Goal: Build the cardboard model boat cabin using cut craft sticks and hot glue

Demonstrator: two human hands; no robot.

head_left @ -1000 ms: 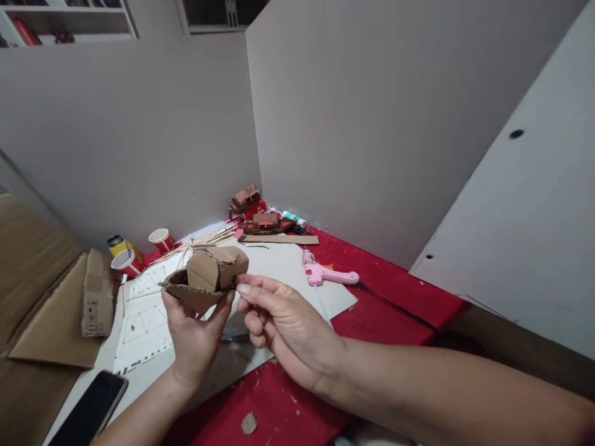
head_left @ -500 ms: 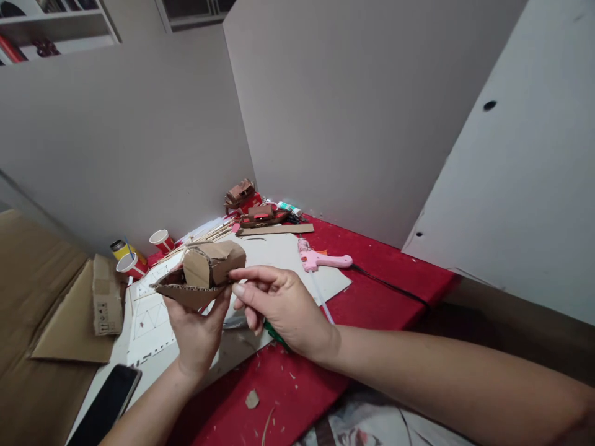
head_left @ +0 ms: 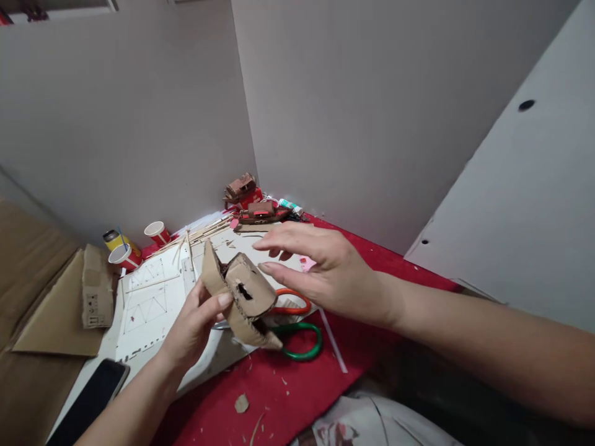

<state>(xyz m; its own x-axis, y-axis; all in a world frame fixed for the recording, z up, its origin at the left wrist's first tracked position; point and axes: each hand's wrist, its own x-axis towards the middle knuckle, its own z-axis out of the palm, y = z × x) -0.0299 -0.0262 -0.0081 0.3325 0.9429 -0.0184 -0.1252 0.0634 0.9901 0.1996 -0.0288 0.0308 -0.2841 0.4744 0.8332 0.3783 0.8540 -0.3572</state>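
My left hand (head_left: pixel 198 313) is closed on a cardboard model boat (head_left: pixel 253 288), its thumb pressed against the side. The boat has pointed ends, a rounded cabin and a ragged dark hole cut in the cabin wall. It is tilted, with the holed side turned toward me. Just right of the cabin, my right hand (head_left: pixel 320 266) hovers with thumb and fingers apart and nothing between them. Below it lie scissors with one orange and one green handle (head_left: pixel 302 342), their blades hidden behind the boat. A pink glue gun (head_left: pixel 307 263) is mostly covered by my right hand.
A clear glue stick (head_left: pixel 333 344) lies on the red tablecloth (head_left: pixel 279 402). Paper cups (head_left: pixel 158 233), thin wooden sticks (head_left: pixel 199 234) and brown model boats (head_left: pixel 261 212) stand farther back. Left are a drawn sheet (head_left: pixel 146 303), a phone (head_left: pixel 88 402) and cardboard boxes (head_left: pixel 51 316).
My left hand has turned the boat so its holed side shows. My right hand has let go of it and moved up and right, fingers spread. The scissors' handles have come into view.
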